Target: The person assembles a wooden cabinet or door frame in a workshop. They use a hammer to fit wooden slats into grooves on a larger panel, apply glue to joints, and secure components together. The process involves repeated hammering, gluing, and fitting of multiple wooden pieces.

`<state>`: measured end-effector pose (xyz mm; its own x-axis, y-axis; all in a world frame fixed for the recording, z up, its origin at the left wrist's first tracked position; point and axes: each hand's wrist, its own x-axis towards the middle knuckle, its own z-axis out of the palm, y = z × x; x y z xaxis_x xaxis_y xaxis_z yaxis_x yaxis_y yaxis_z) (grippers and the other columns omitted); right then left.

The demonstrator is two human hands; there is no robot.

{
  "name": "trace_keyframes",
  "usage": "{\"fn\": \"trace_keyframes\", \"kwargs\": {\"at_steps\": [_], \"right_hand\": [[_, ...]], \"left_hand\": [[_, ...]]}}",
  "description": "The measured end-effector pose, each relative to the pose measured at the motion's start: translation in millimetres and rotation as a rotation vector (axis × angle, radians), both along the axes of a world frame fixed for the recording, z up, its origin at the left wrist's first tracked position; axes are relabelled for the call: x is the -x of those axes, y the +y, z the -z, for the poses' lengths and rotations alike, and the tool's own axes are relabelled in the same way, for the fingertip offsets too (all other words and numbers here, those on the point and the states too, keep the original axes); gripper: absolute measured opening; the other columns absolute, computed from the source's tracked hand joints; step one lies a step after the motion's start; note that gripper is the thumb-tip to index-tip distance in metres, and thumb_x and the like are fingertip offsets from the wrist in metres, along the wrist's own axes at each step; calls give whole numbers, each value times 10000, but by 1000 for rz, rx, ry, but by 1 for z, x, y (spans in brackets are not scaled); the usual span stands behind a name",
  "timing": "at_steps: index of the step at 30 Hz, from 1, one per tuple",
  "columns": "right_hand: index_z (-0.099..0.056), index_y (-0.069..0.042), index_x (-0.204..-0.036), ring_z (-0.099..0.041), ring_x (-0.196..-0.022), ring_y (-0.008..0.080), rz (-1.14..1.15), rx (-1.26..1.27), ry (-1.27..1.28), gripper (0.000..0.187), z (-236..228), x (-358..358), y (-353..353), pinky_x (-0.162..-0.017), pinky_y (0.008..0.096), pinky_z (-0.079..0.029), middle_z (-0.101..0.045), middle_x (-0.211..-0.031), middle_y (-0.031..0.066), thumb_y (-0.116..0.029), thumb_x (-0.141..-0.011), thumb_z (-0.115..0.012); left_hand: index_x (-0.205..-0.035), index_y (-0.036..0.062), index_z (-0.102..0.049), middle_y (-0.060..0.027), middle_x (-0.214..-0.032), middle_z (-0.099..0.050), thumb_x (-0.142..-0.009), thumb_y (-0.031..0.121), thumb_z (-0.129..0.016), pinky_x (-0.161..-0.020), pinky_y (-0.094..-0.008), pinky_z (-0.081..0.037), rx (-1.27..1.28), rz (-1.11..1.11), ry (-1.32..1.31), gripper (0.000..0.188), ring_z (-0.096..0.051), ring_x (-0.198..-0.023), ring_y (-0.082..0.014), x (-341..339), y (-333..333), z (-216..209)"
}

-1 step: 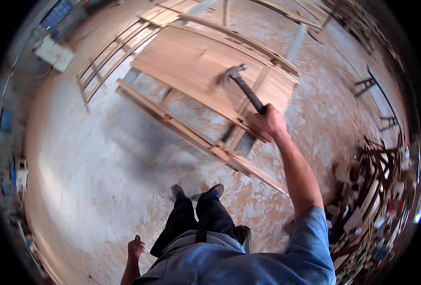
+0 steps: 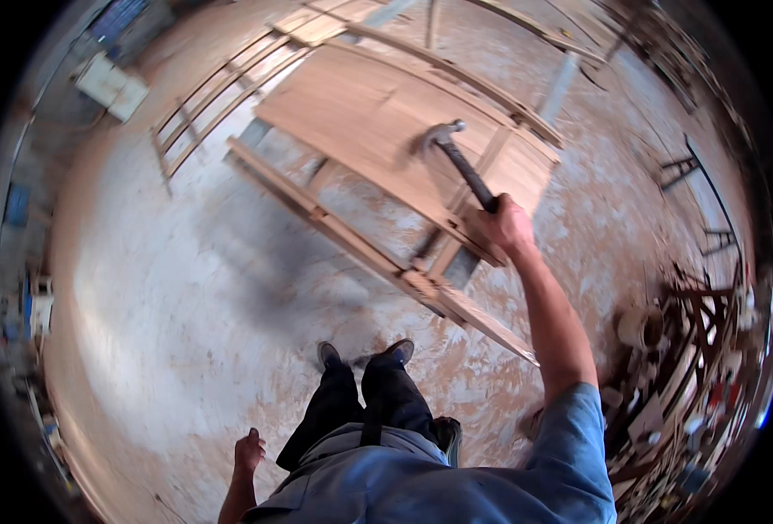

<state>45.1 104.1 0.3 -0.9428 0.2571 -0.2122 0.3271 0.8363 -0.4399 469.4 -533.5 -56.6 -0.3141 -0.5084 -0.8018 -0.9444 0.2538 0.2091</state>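
Observation:
My right hand (image 2: 507, 225) is closed round the dark handle of a claw hammer (image 2: 467, 170). Its metal head, slightly blurred, is over a broad pale wooden panel (image 2: 351, 105); whether it touches the wood I cannot tell. Along the panel's near side runs a long wooden rail (image 2: 316, 214), with short crosspieces between the two. Low at my left side hangs my left hand (image 2: 248, 451), away from the woodwork. Its fingers are curled and the thumb points up; anything inside them is hidden.
A ladder-like wooden frame (image 2: 220, 109) lies beyond the panel to the left. A pale box (image 2: 111, 87) stands at far left. Scrap wood and clutter (image 2: 692, 384) with a bucket (image 2: 639, 327) fill the right side. A dark metal trestle (image 2: 709, 188) lies at far right.
The panel, rails and hammer appear slightly further right in the picture, along with the surroundings. My right hand keeps its grip on the hammer, and my left hand hangs as before.

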Motion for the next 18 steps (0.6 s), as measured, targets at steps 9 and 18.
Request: {"fn": "trace_keyframes", "kwargs": {"at_steps": [9,18], "right_hand": [[-596,-71,-1035,-588,-1005,357,-32,-217,17,386,26,12,-12,-844,455,-478,-617,-1041,177,-380,-814,-663],[-562,-14,-1220,-562,-1068,331,13,-147,313,444,39,-52,67,-895,411,-464,-591,-1101,193,-247,-850,-641]], "left_hand": [[-914,17,-577,-94,-656,-602,-952,382,-523,-515,-317,-495,-1,-44,104,371,-580,-540,-172,-25,8,-9],[-964,3,-592,-85,-669,-602,-932,304,-529,-525,-296,-493,-97,-159,219,309,-571,-553,-151,-61,1,9]]}}
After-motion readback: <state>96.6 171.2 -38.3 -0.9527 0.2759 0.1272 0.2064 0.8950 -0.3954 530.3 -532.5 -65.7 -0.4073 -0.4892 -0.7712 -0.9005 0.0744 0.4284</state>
